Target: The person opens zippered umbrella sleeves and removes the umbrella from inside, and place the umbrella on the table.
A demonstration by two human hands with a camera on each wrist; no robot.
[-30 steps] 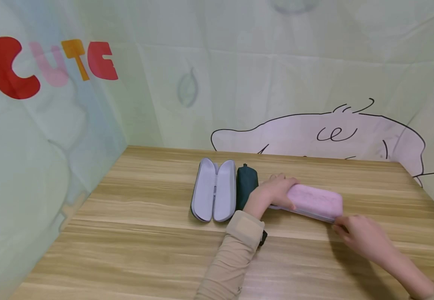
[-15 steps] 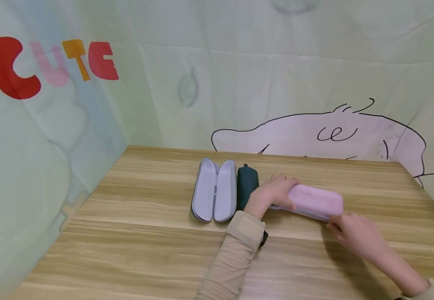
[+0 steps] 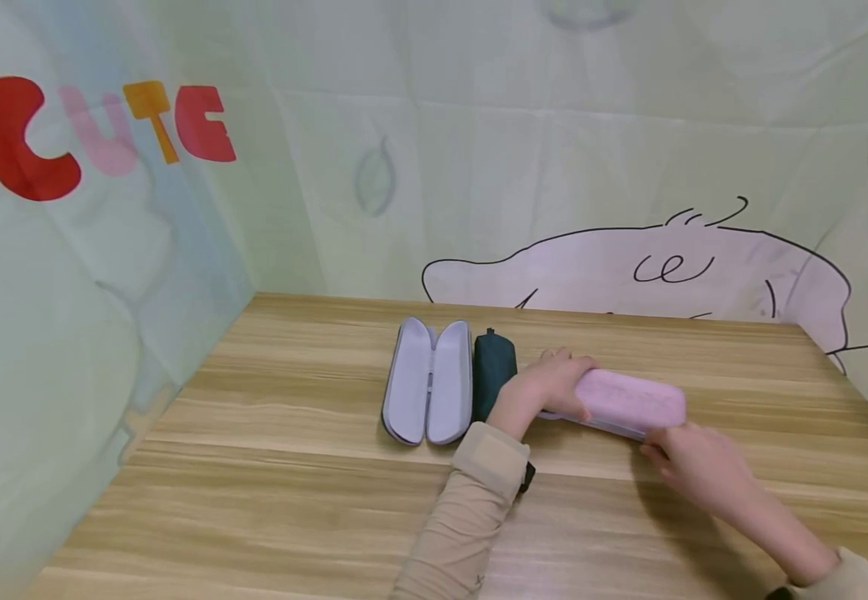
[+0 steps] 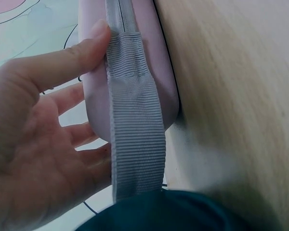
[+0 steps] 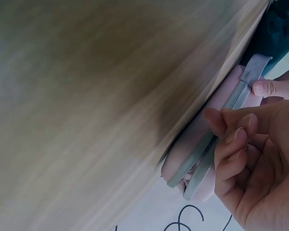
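Note:
A pink zippered pencil case (image 3: 632, 400) lies on the table at the right of the head view. My left hand (image 3: 554, 383) grips its left end, thumb (image 4: 98, 43) on the near side by the zip and fingers round the far side. From that end sticks out a grey ribbed strap (image 4: 137, 110). Low on the near side, my right hand (image 3: 704, 462) has thumb and curled forefinger pinched at the zipper (image 5: 202, 149); the pull is hidden by the fingertips. The zipper gapes at the right end, behind this hand, and runs closed toward the strap.
An eyeglass case (image 3: 407, 383) with pale lilac lining lies spread wide on the left. Between it and my left hand is a dark teal pouch (image 3: 494, 367). Wooden table (image 3: 291, 500) extends to a printed cloth backdrop (image 3: 479, 167).
My right hand has slid left along the near side of the pencil case, from its right corner, and the zipper has parted behind it. My left hand has stayed put.

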